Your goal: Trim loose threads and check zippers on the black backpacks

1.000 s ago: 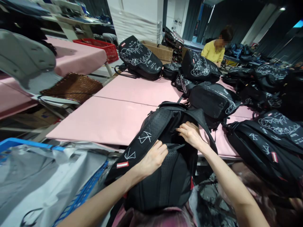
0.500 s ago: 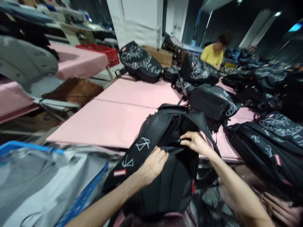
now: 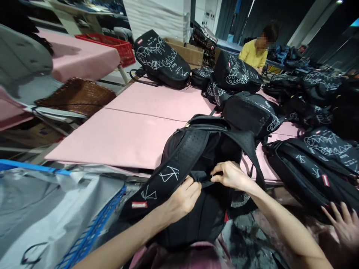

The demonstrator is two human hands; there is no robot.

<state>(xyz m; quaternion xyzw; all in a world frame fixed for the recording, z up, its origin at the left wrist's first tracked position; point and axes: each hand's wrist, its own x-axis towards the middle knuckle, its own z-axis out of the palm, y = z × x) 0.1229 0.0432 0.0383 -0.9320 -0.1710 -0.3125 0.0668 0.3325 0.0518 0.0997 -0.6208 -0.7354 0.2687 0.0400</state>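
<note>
A black backpack point(image 3: 190, 213) leans against the table's front edge, its strap side facing me. White line drawings and a red-and-white label mark its left shoulder strap point(image 3: 157, 181). My left hand point(image 3: 185, 196) is closed on the fabric edge of an opening across the backpack's back. Just to its right, my right hand point(image 3: 228, 175) pinches a small shiny piece, apparently a zipper pull point(image 3: 212, 175), at the same opening. The two hands are close together, a short gap apart. The fingertips of my left hand are partly hidden by the fabric.
Black backpacks with white drawings point(image 3: 159, 59) lie along the pink table point(image 3: 134, 130). Another backpack point(image 3: 297, 168) is at right, touched by another person's hand point(image 3: 343, 224). A blue crate point(image 3: 92, 228) with grey sheeting stands left. A person in yellow point(image 3: 254, 54) sits farther back.
My right hand has come left and down, nearer my left hand, and the gap in the fabric between them looks narrower. At right, the other person's hand has lifted against the neighbouring backpack.
</note>
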